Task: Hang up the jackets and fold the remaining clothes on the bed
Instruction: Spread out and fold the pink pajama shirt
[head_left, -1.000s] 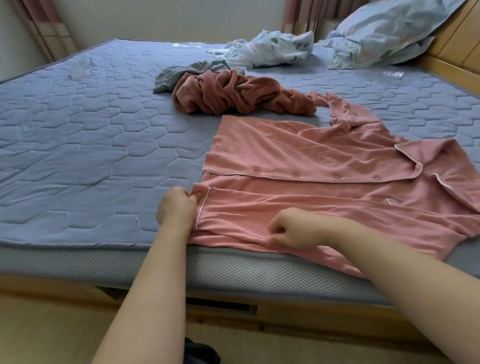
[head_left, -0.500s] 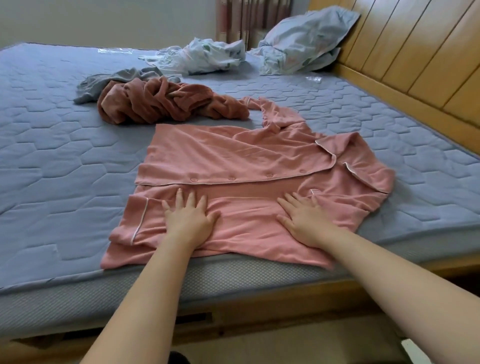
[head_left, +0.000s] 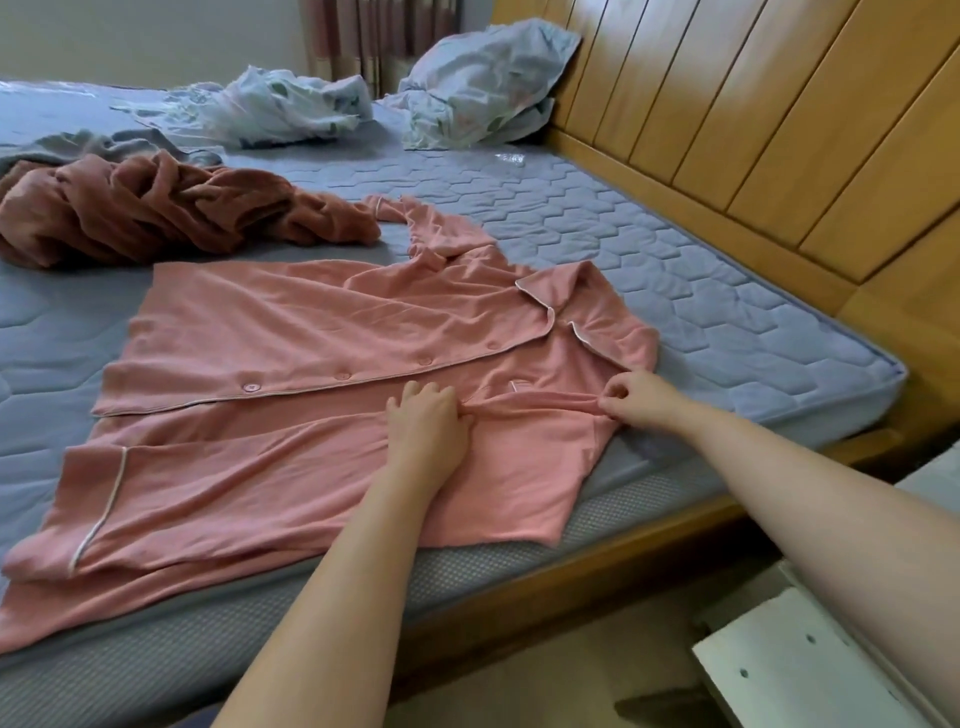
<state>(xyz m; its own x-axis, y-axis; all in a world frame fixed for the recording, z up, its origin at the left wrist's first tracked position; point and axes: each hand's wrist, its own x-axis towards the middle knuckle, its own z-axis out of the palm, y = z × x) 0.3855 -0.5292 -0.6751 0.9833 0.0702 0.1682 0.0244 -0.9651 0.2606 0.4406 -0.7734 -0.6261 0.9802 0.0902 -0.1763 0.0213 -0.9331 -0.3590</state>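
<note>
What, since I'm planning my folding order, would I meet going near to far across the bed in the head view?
Nearest first: pink pyjama shirt → brown fleece garment → grey garment → crumpled patterned cloth.

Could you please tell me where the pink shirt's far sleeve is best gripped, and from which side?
Probably pinch the far sleeve of the pink shirt at its white-piped cuff, reaching from the headboard side. The cuff is the free end, exposed on the mattress; the brown fleece garment crowds its other side, and the rest is bunched.
</note>
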